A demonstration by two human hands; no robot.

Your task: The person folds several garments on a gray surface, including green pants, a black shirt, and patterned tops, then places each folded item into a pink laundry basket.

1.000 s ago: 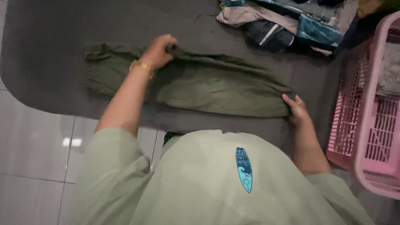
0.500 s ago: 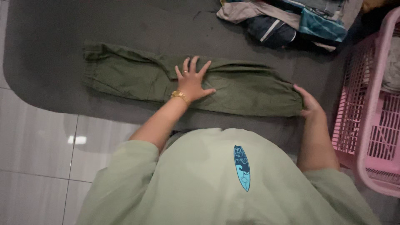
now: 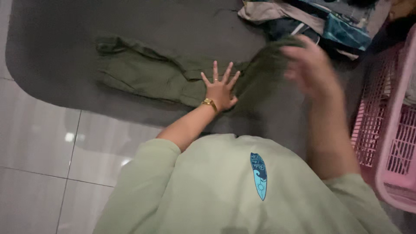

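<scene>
Dark grey mat on a pale tiled floor carries everything; its rounded near-left corner sits close to the trousers. Pink laundry basket stands at the right, just beside the mat's right side. Pile of mixed clothes lies at the far right, near the basket.

Olive green trousers lie lengthwise across the mat, left part flat, right part lifted off it.

Left hand is spread wide, fingers fanned, palm flat, pressing the trousers at mid-length. Right hand is raised and motion-blurred, with the trousers' right end up at it; looks like it holds the cloth, but the blur means the grip can't be confirmed.

Risk: lifted end could land crooked or bunch up if the pinned middle slides under the flat palm. The raised cloth passes near the clothes pile, so it could drag or catch a piece of it.

Room: plenty of bare mat beyond and left of the trousers. Near edge of the mat is close to the left hand, little spare there. Right side is tight, basket and pile crowd it.
</scene>
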